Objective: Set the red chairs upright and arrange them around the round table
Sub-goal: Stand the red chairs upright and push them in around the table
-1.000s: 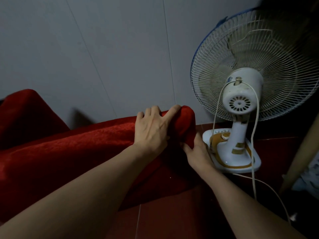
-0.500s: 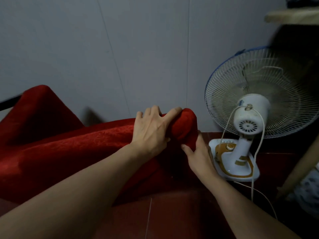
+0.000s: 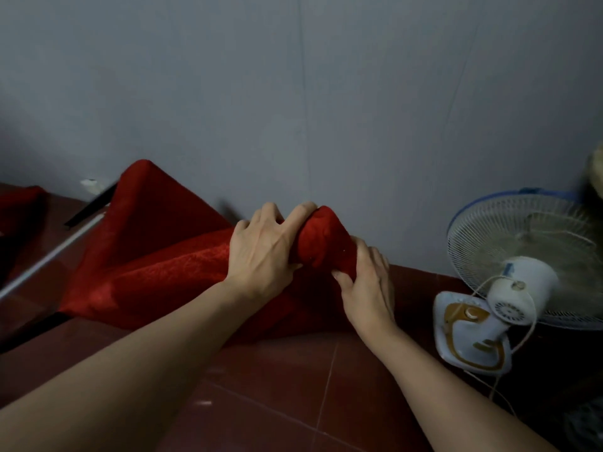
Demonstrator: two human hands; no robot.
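A red chair (image 3: 156,265) lies tipped on its side on the dark red tiled floor (image 3: 293,402), against the grey wall (image 3: 293,93), its fabric-covered top corner raised at centre frame. My left hand (image 3: 261,256) wraps over that corner from about ten o'clock, fingers curled across the cloth; my right hand (image 3: 365,288) clasps the same corner from about four o'clock, thumb pressed into the fabric, so both grips are clenched on the chair. Its dark legs (image 3: 91,203) jut out at nine o'clock. At three o'clock of the chair, well apart from it, a white table fan (image 3: 522,272) stands on the floor, cord (image 3: 499,389) trailing down. A second patch of red cloth (image 3: 19,207) shows at the far left edge.
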